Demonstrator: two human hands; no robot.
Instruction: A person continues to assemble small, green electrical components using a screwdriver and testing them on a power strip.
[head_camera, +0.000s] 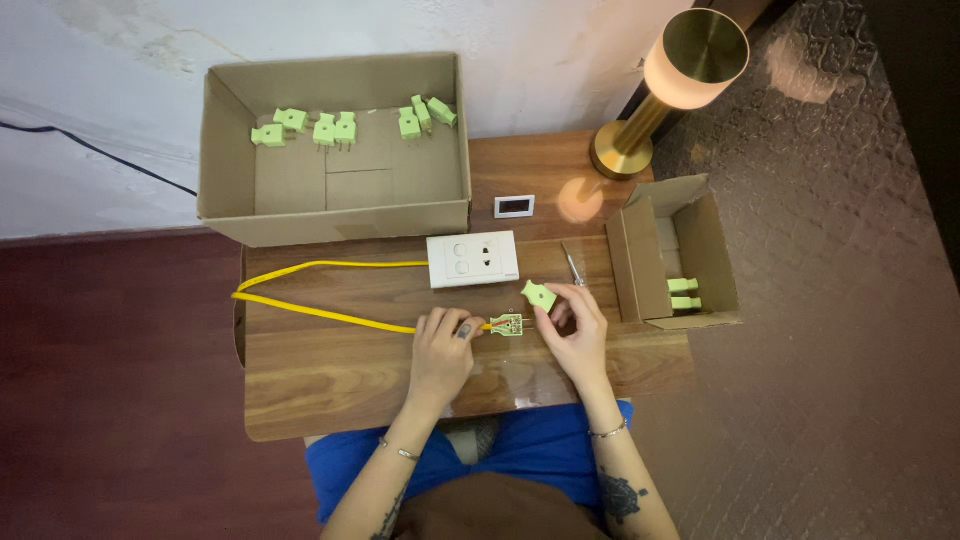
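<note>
Fingers (462, 326) of the left hand (440, 350) pinch the yellow cable (330, 315) at the open green plug base (507, 325); the right hand (573, 325) pinches the green cover (538, 295). Best to line up the cover squarely before pressing. Beyond lie one white socket panel (472, 259), two plugs in the small box (700, 250), seven in the large box (335, 150)

Two brown cartons (335, 150) (672, 250) — perhaps a small screen (514, 206).
</note>
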